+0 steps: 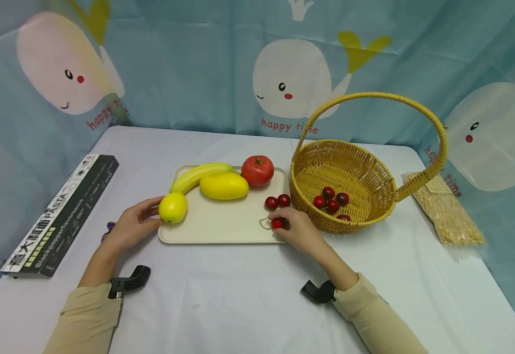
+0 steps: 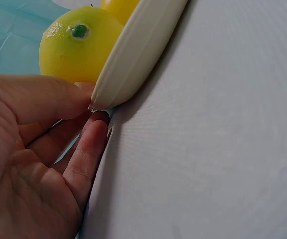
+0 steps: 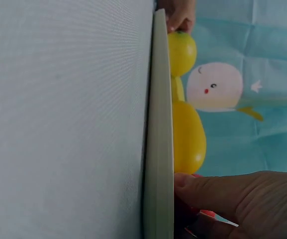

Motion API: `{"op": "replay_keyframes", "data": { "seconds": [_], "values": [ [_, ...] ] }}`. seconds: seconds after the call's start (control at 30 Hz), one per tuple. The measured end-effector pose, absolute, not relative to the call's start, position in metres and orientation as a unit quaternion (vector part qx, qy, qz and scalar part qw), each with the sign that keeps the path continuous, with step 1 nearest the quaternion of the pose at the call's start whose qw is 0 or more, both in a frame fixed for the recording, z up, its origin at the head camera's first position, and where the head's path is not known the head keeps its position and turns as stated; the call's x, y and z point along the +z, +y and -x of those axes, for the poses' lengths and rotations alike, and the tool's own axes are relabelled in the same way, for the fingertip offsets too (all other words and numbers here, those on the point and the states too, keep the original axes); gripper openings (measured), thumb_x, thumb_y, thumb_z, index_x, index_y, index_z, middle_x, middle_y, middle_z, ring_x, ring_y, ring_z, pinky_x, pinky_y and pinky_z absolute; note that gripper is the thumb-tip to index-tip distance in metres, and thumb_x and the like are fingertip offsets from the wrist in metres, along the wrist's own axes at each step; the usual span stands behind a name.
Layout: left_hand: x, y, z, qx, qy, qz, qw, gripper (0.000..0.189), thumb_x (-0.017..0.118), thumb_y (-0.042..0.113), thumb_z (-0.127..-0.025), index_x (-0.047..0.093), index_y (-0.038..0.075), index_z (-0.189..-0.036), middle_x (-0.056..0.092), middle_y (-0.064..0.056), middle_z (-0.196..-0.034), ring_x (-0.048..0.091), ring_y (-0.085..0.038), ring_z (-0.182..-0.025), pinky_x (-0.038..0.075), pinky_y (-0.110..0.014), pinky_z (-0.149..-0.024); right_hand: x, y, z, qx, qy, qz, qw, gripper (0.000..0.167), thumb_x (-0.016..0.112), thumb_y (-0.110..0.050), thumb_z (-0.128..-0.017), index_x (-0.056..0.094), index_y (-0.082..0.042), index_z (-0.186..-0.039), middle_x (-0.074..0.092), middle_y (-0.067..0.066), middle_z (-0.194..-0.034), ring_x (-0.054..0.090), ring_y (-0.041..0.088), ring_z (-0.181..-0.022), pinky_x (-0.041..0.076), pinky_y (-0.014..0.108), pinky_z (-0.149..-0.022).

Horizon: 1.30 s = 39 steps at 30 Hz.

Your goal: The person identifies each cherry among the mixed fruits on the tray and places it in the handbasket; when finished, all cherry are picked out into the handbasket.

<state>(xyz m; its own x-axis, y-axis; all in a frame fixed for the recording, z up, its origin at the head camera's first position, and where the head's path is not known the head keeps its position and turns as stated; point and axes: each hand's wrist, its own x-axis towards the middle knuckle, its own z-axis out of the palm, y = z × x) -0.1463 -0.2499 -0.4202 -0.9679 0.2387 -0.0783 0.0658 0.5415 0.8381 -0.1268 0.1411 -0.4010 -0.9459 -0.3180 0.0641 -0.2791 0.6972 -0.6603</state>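
My left hand (image 1: pixel 135 225) pinches the left rim of a cream tray (image 1: pixel 222 223), thumb on top and fingers underneath in the left wrist view. Right beside that thumb sits a lemon (image 1: pixel 173 207). Near the tray's right edge my right hand (image 1: pixel 302 232) holds a red cherry (image 1: pixel 277 223) whose green stem sticks out to the left; the fingers partly cover it. Two more cherries (image 1: pixel 271 202) lie just behind it on the tray. A banana (image 1: pixel 202 173), a yellow mango-like fruit (image 2: pixel 119 7) and a red apple-like fruit (image 1: pixel 257 171) line the tray's back.
A woven basket (image 1: pixel 300 202) with a tall arched handle (image 1: pixel 372 95) stands against the tray's right side, several cherries (image 1: pixel 333 206) inside. A dark pasta box (image 1: pixel 69 211) lies at the left. At the right is a bag of grain-like pieces (image 1: pixel 449 216). A curtain (image 1: pixel 195 73) hangs behind.
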Motion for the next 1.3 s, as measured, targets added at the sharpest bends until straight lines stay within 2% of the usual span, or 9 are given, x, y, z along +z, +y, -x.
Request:
{"op": "replay_keyframes", "data": {
  "seconds": [0.13, 0.3, 0.53, 0.7, 0.73, 0.87, 1.07, 1.3],
  "values": [
    [-0.419, -0.251, 0.146, 0.469, 0.875, -0.082, 0.091, 0.060, 0.058, 0.008, -0.088, 0.032, 0.001, -0.142, 0.036, -0.025, -0.140, 0.043, -0.040, -0.120, 0.038, -0.002, -0.077, -0.396, 0.141, 0.127, -0.364, 0.913, 0.181, 0.030, 0.028, 0.072, -0.005, -0.076, 0.068, -0.010, -0.104, 0.065, 0.001, -0.106, 0.057, 0.017, -0.103, 0.046, 0.034, -0.088],
    [-0.421, -0.250, 0.148, 0.465, 0.876, -0.078, 0.095, 0.060, 0.058, 0.009, -0.088, 0.032, 0.002, -0.142, 0.036, -0.024, -0.140, 0.043, -0.040, -0.120, 0.038, -0.003, -0.076, -0.367, 0.152, 0.124, -0.429, 0.883, 0.185, 0.046, 0.029, 0.071, -0.007, -0.079, 0.067, -0.009, -0.108, 0.064, 0.003, -0.107, 0.057, 0.017, -0.092, 0.050, 0.029, -0.077],
    [-0.422, -0.250, 0.148, 0.476, 0.871, -0.078, 0.093, 0.059, 0.056, 0.006, -0.088, 0.032, 0.002, -0.142, 0.035, -0.023, -0.141, 0.042, -0.040, -0.121, 0.040, -0.004, -0.077, -0.326, 0.202, 0.133, -0.483, 0.867, 0.124, 0.008, 0.032, 0.067, -0.008, -0.083, 0.062, -0.003, -0.115, 0.062, 0.014, -0.110, 0.062, 0.023, -0.091, 0.052, 0.023, -0.071],
    [-0.422, -0.251, 0.147, 0.482, 0.867, -0.085, 0.092, 0.060, 0.057, 0.006, -0.088, 0.032, 0.001, -0.142, 0.034, -0.025, -0.141, 0.042, -0.040, -0.121, 0.040, -0.004, -0.077, -0.334, 0.251, 0.145, -0.440, 0.896, 0.060, 0.016, 0.037, 0.065, -0.019, -0.086, 0.059, -0.005, -0.120, 0.060, 0.014, -0.115, 0.061, 0.023, -0.097, 0.050, 0.020, -0.071],
    [-0.422, -0.251, 0.147, 0.483, 0.866, -0.085, 0.093, 0.060, 0.058, 0.007, -0.088, 0.032, 0.001, -0.142, 0.034, -0.025, -0.141, 0.042, -0.040, -0.121, 0.040, -0.004, -0.078, -0.338, 0.260, 0.148, -0.434, 0.899, 0.054, 0.018, 0.038, 0.064, -0.020, -0.087, 0.059, -0.005, -0.121, 0.059, 0.014, -0.116, 0.060, 0.022, -0.098, 0.048, 0.018, -0.074],
    [-0.423, -0.250, 0.147, 0.482, 0.867, -0.081, 0.094, 0.060, 0.057, 0.007, -0.088, 0.031, 0.001, -0.142, 0.034, -0.024, -0.141, 0.043, -0.040, -0.121, 0.040, -0.004, -0.078, -0.348, 0.285, 0.156, -0.411, 0.910, 0.038, 0.035, 0.040, 0.063, -0.023, -0.087, 0.058, -0.004, -0.122, 0.059, 0.014, -0.117, 0.057, 0.022, -0.098, 0.047, 0.019, -0.073],
    [-0.422, -0.250, 0.146, 0.482, 0.868, -0.079, 0.093, 0.059, 0.057, 0.008, -0.088, 0.032, 0.001, -0.142, 0.036, -0.024, -0.140, 0.043, -0.040, -0.120, 0.039, -0.004, -0.078, -0.350, 0.297, 0.164, -0.380, 0.921, 0.070, 0.055, 0.036, 0.063, -0.015, -0.087, 0.058, -0.002, -0.120, 0.060, 0.016, -0.116, 0.058, 0.028, -0.099, 0.048, 0.018, -0.072],
    [-0.423, -0.250, 0.146, 0.481, 0.868, -0.084, 0.094, 0.060, 0.058, 0.007, -0.088, 0.032, 0.001, -0.142, 0.035, -0.025, -0.140, 0.043, -0.039, -0.120, 0.039, -0.003, -0.078, -0.354, 0.298, 0.164, -0.370, 0.921, 0.102, 0.069, 0.037, 0.064, -0.014, -0.087, 0.057, 0.000, -0.120, 0.058, 0.019, -0.118, 0.056, 0.033, -0.104, 0.050, 0.027, -0.076]
  ]
}}
